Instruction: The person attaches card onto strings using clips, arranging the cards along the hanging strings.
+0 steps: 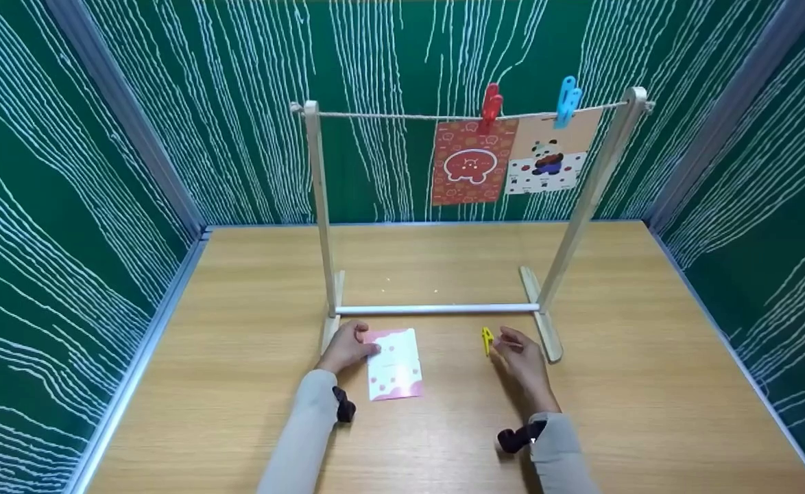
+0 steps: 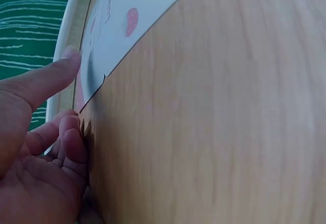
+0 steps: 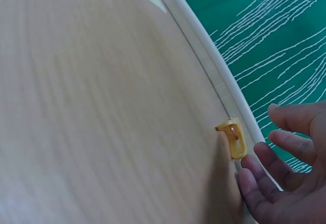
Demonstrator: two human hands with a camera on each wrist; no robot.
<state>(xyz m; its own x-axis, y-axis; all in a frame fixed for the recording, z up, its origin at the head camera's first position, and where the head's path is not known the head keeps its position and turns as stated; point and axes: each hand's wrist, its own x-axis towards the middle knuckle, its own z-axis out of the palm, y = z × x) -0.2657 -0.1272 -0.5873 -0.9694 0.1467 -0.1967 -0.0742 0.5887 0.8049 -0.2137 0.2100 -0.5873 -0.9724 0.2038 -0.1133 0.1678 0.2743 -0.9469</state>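
A pink and white dotted card point(image 1: 395, 363) lies flat on the wooden table point(image 1: 238, 384) in front of the rack. My left hand point(image 1: 349, 346) rests at the card's left edge. In the left wrist view the left hand's point(image 2: 35, 147) fingertips touch the corner of the card point(image 2: 127, 5), and the thumb is stretched out just above it. A small yellow clip point(image 1: 487, 339) stands on the table right of the card. My right hand point(image 1: 518, 351) is beside it with relaxed fingers. In the right wrist view the right hand point(image 3: 285, 178) is close to the clip point(image 3: 234, 138) without holding it.
A wooden drying rack point(image 1: 320, 206) with a string point(image 1: 375, 116) stands mid-table, its white bottom bar point(image 1: 437, 309) just beyond my hands. A red card point(image 1: 472, 165) under a red peg point(image 1: 490, 104) and a panda card point(image 1: 550, 161) under a blue peg point(image 1: 568, 98) hang at the right. Green walls enclose the table.
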